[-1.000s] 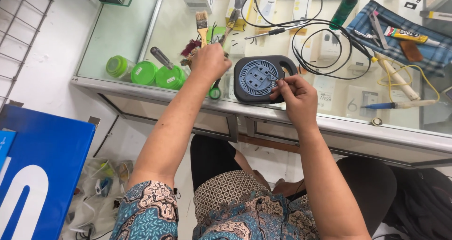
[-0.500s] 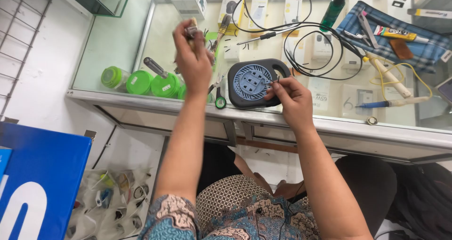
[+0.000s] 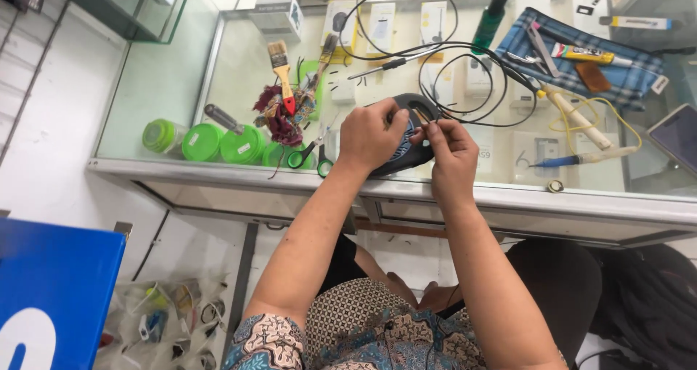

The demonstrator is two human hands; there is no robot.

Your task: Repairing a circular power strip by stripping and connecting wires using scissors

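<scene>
My left hand (image 3: 374, 134) clamps the round black speaker (image 3: 406, 141) at the glass counter's (image 3: 508, 196) front edge, steadying it. My right hand (image 3: 450, 148) pinches the thin black wire (image 3: 465, 50) end at its rim, fingertips closed for fine control. Green-handled scissors (image 3: 308, 156) lie just left.

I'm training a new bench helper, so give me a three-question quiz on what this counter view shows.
1. True or false: both hands are at the dark round device on the glass counter.
2. Which lies nearest the left hand?
A. the green-handled scissors
B. the blue plaid pouch
C. the phone
3. Fill in: the black cable loops from the device toward the ____ edge of the counter.

Key:
1. True; the right hand pinches something thin at the device's edge, too small to identify.
2. A
3. far
</scene>
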